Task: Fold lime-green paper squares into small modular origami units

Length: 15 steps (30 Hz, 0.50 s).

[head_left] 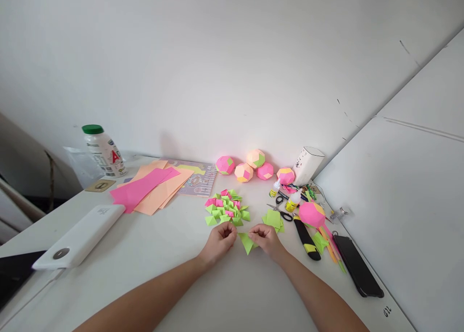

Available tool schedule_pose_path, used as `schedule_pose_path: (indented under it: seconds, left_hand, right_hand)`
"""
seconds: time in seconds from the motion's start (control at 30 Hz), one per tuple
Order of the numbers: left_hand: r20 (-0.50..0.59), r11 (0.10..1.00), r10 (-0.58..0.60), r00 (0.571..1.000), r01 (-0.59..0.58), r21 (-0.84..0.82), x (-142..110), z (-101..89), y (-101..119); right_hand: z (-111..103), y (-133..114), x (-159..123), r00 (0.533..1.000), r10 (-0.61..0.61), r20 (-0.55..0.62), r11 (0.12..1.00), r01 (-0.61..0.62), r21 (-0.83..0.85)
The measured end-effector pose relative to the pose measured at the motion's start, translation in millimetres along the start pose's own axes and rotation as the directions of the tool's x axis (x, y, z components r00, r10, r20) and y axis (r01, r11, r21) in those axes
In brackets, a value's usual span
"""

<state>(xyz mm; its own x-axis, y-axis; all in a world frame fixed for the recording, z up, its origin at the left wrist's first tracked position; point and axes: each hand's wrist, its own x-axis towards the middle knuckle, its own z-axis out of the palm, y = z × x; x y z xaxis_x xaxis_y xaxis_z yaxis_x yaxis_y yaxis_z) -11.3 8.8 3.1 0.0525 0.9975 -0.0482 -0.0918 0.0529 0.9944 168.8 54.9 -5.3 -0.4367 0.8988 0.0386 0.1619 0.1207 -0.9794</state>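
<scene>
Low over the white table, my right hand [267,240] pinches a folded piece of green paper [247,243] whose pointed corner hangs toward me. Just left of that paper, my left hand [219,240] has its thumb and fingers curled together; anything between its fingertips is too small or hidden to make out. Beyond my left hand lies a pile of folded green and pink paper pieces [225,207]. A stack of green paper squares [273,219] rests behind my right hand. Scissors [281,210] lie past the squares.
Paper balls [243,172] line the wall, and another ball [311,214] sits right. Nearby are glue bottles [293,201], a utility knife [306,238] and a phone [357,264]. Leftward are pink sheets [141,189], a power bank [79,235] and a green-capped bottle [104,151].
</scene>
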Motion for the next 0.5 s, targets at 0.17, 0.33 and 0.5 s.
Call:
schedule_pose_path:
  seconds: [0.17, 0.33, 0.5]
  left_hand:
    - [0.098, 0.994, 0.081, 0.992, -0.088, 0.068, 0.4, 2.6, -0.4]
    - [0.124, 0.975, 0.091, 0.988, -0.114, 0.190, 0.8, 5.5, -1.8]
    - [0.127, 0.972, 0.111, 0.986, -0.134, 0.193, 0.7, 4.5, -1.1]
  right_hand:
    - [1.3, 0.0, -1.1, 0.999, -0.014, 0.034, 0.999, 0.015, -0.034]
    - [5.7, -9.4, -4.3, 0.991, -0.122, 0.062, 0.975, 0.132, -0.181]
    - [6.4, -9.8, -4.9, 0.988, -0.140, 0.058, 0.973, 0.148, -0.179]
